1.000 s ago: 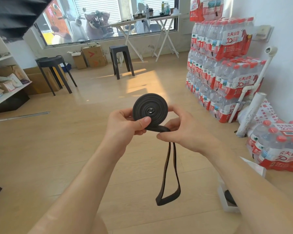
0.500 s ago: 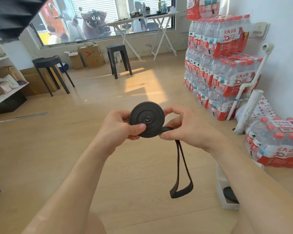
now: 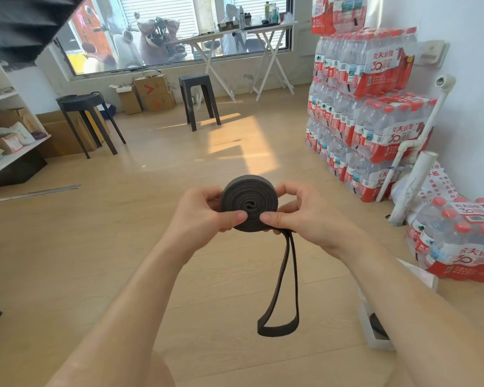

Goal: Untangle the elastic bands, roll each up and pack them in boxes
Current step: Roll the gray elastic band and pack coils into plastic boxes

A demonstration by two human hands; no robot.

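Because the right forearm (image 3: 403, 303) crosses it, the box (image 3: 375, 343) is half-hidden.

Both bare forearms reach forward and converge. The left hand (image 3: 203, 216) and right hand (image 3: 308, 216) face each other, thumb tips close together, fingers curled round a rolled band (image 3: 249, 196) between them.

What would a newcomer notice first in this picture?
In the centre, the left hand and the right hand grip a black elastic band rolled into a coil, its loose loop hanging below. At the right wall stands a stack of bottled water packs.
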